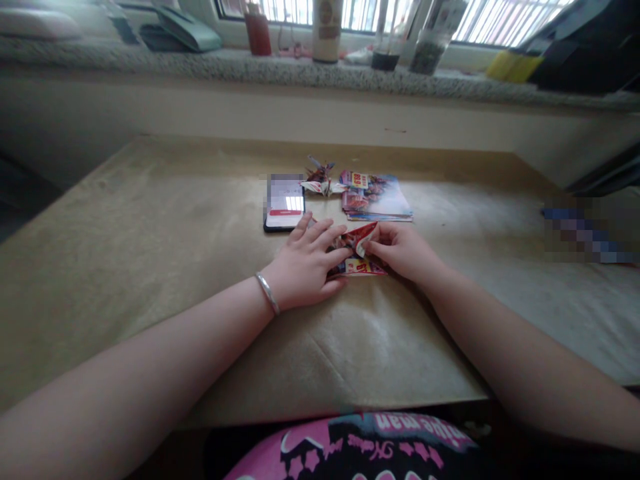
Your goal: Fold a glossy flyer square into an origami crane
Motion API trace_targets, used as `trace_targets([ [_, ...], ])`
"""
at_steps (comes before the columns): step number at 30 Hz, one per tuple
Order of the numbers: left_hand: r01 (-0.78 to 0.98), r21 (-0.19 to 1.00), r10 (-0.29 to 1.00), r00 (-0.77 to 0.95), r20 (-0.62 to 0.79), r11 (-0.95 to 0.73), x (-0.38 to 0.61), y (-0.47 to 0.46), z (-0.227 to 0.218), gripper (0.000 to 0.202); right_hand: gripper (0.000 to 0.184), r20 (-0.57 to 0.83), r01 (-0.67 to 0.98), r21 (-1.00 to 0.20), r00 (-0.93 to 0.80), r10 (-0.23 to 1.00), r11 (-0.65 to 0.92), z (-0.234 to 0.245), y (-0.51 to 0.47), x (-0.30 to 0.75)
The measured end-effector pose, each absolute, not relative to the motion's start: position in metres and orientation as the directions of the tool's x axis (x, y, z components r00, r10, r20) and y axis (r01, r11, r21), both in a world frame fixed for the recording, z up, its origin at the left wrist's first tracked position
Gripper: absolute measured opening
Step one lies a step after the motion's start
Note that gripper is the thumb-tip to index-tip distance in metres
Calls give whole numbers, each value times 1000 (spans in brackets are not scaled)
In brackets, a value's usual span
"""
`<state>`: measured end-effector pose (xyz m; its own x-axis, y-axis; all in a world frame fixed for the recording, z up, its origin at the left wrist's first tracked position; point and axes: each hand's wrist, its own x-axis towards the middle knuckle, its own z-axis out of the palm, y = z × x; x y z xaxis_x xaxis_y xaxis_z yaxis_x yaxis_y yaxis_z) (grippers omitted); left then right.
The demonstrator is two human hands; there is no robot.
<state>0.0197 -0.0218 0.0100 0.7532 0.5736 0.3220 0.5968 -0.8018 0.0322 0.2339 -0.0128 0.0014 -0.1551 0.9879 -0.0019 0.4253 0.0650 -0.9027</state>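
A sheet of printed, coloured paper [361,267] lies partly folded on the table between my hands. My left hand [313,261] is spread flat over its left part, fingers apart, and hides much of it. On the other side my right hand [400,248] pinches a raised red-and-white corner of the paper between thumb and fingers. Just beyond are a folded paper crane [324,183] and a stack of printed paper sheets [383,200]. A phone [285,207] with a lit screen lies beside my left fingertips.
The table [175,220] has a pale, shiny cover. Behind it runs a stone windowsill [280,70] bearing a red bottle [257,32], a tall pale container [327,30], jars and a yellow object [515,67]. A blurred blue item [585,230] lies at the right.
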Motion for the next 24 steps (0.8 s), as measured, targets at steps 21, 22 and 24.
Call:
trace_targets([
  [21, 585, 192, 603, 668, 436, -788, 19, -18, 7, 82, 24, 103, 369, -914, -188, 977, 168, 3, -21, 235],
  [22, 582, 194, 600, 665, 445, -790, 20, -17, 6, 88, 24, 120, 379, -907, -185, 975, 184, 4, -22, 235],
  [24, 573, 195, 590, 664, 458, -796, 20, -18, 6, 93, 22, 172, 415, -877, -195, 966, 240, 6, -24, 234],
])
